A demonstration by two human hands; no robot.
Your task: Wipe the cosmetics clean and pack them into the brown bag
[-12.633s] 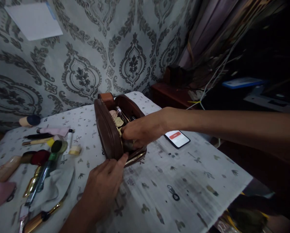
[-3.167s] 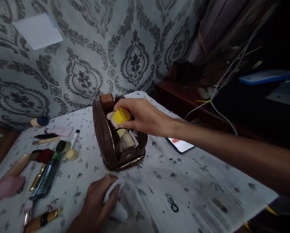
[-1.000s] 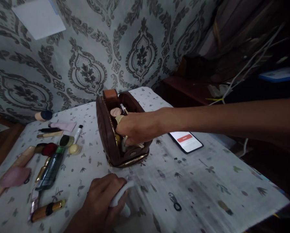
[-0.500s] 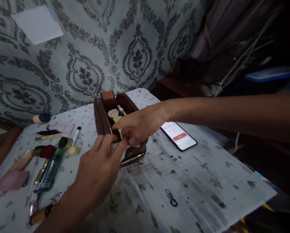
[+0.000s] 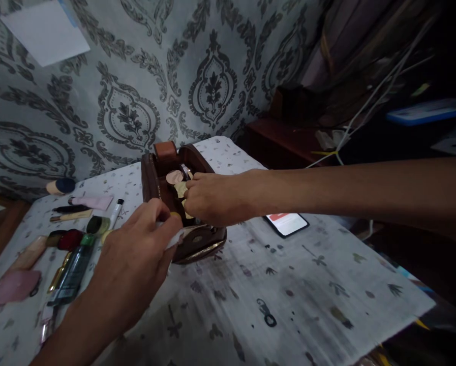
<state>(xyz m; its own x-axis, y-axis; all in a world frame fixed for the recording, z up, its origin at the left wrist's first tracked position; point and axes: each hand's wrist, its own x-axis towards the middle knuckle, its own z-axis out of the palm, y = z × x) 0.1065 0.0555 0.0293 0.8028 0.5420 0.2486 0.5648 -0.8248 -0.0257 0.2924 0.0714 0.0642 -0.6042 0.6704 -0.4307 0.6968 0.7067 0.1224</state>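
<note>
A brown zip-up cosmetic bag [image 5: 149, 175] stands unzipped on the table. Inside it lie a round pinkish compact [image 5: 174, 177], a pale yellow piece [image 5: 180, 189] and some slim items partly covered by my right hand. My right hand [image 5: 220, 198] reaches into the bag with curled fingers; whatever they grip, if anything, is hidden. At the bag's near left corner, my left hand [image 5: 136, 249] is closed around a small white item [image 5: 174, 238], mostly covered by the fingers. A bit of yellow shows beside the thumb. The bag's front flap with its gold zip hangs toward me.
On the left lie a green bottle [image 5: 73, 272], a pink puff-like piece [image 5: 16, 286], a pink tube [image 5: 92, 202], a dark-lidded jar [image 5: 98, 224] and several other cosmetics. A lit phone [image 5: 289, 225] rests under my right forearm. Patterned fabric [image 5: 128, 117] hangs behind the table.
My left hand has drawn back left from the bag's opening with the white item. My right hand has shifted slightly, its index finger now curled rather than pointing.
</note>
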